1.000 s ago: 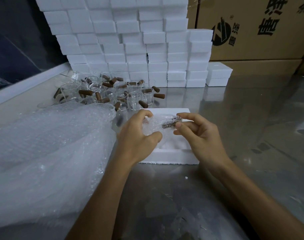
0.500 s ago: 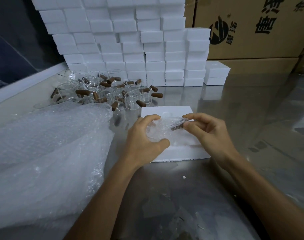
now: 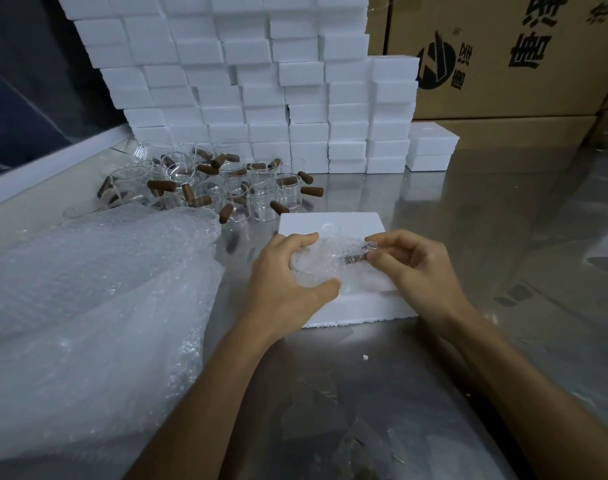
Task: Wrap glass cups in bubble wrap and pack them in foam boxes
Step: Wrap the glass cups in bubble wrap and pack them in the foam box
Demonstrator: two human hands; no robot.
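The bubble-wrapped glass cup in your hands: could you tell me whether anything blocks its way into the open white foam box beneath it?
Nothing visible does: the bubble-wrapped glass cup is directly over the open white foam box.

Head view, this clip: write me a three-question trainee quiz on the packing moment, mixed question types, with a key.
1. True or false: the wrapped cup is held by both hands over the open foam box.
2. Multiple choice: where does the loose bubble wrap lie relative to the left hand? A) to its left B) to its right C) behind the foam stack
3. Short answer: what do the fingers of the right hand pinch?

Key
1. True.
2. A.
3. The cup's brown handle, covered by the wrap.
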